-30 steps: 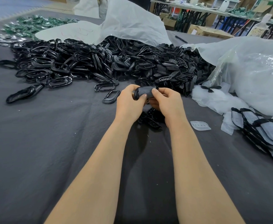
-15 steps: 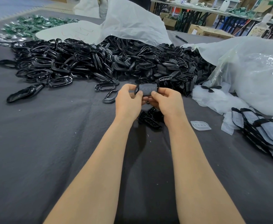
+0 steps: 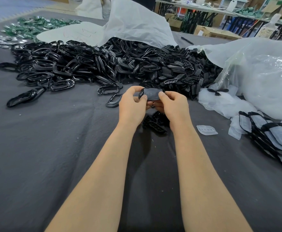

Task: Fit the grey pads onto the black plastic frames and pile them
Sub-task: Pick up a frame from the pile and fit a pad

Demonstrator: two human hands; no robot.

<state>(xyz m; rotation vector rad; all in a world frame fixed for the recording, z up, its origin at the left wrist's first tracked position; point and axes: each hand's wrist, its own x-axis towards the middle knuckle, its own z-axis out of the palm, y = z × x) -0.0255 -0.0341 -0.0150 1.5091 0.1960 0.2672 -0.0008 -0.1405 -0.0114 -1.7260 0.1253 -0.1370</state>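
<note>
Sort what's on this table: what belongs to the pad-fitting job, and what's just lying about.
Job: left hand and right hand holding a frame with pad; heap of black frames; loose pad; finished pile.
Lying about: green parts; pen; cardboard box.

On table [image 3: 53, 148]: frame heap [image 3: 103, 64] at 12, bag [image 3: 262, 77] at 2, finished stack [image 3: 270, 136] at 3, loose pad [image 3: 206, 130] just left of it.

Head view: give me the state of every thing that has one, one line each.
black frame with grey pad: held up between both hands
left hand: pinches its left end
right hand: pinches its right end
loose pad: lying flat on the grey cloth, untouched
padded frames: piled in an overlapping row at right
bare black frames: heaped loose, partly under the white bag
</note>
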